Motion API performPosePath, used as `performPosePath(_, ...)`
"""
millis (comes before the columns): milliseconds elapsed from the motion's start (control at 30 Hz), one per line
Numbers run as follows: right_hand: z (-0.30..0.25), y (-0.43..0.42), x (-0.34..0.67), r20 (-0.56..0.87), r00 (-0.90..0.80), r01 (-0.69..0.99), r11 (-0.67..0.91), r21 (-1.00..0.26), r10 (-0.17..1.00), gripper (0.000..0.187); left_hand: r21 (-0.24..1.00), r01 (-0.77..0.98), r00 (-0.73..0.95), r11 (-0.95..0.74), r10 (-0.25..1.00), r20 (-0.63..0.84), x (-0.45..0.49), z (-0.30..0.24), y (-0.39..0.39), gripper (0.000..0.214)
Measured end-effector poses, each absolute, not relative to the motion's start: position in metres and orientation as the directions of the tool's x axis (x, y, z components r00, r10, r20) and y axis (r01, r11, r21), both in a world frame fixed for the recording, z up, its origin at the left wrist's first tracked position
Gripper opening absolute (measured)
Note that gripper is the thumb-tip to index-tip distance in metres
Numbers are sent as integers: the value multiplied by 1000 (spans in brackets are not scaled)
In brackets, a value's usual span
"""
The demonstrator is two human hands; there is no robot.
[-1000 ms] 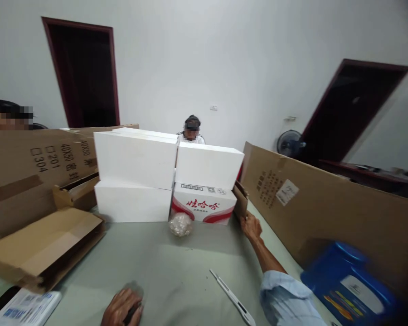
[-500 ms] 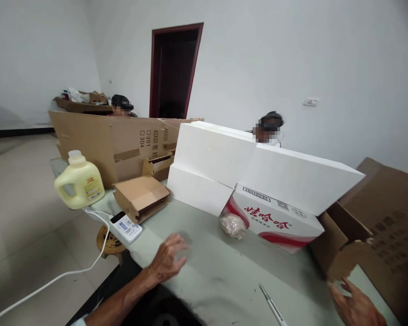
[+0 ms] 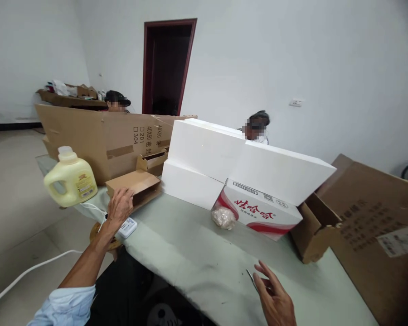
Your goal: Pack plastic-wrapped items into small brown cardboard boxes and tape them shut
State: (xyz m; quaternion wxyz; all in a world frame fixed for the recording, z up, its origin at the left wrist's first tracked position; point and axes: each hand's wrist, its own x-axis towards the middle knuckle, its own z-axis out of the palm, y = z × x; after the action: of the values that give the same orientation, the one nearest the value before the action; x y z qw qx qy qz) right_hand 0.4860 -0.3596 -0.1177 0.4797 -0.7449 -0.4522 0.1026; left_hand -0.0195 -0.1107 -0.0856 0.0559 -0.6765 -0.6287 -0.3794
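My left hand (image 3: 121, 204) is at the near end of a small open cardboard box (image 3: 132, 180), fingers loosely bent against it; I cannot make out a firm grip. Just below that hand lies a white device with a printed label (image 3: 127, 227), partly covered by it, with a white cable nearby. Over the front of the table, my right hand (image 3: 274, 296) is open, thumb and fingers apart. Beside its fingers lies a slim silver pen-shaped tool (image 3: 251, 279), its rear part hidden by the hand. A crumpled clear plastic bundle (image 3: 223, 218) rests farther back.
A yellow jug (image 3: 71, 179) stands at the left, before a large carton (image 3: 122, 140). White foam blocks (image 3: 204, 149) and a red-and-white carton (image 3: 258, 208) line the back. Brown cartons (image 3: 377, 226) stand right. Two people sit behind. A stool (image 3: 98, 235) is below the table's left edge.
My left hand has moved left and away from me to the small cardboard box. My right hand has come left from the right-hand cartons to the silver tool. The view has turned right.
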Motion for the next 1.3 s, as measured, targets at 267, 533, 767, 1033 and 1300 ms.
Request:
performPosePath(267,-99,-362,456,343,530,569,-25,-822,776,74,491,801,-108,-341,725,680,-15,-42,-113,42)
performPosePath(533,-62,-369,400,337,398,560,65,-826,853,59,739,450,94,-501,850,519,23,-5,-186,39)
performPosePath(767,-45,-391,388,317,233,561,139,-816,919,83,945,166,406,-283,893,196,67,-2,-188,36)
performPosePath(1033,-72,-392,399,150,153,401,77,-913,977,122,963,70,539,-260,822,183,113,-19,-177,41)
performPosePath(1300,-101,-397,396,140,229,351,53,-935,963,124,986,12,534,-165,835,133,97,-26,-198,54)
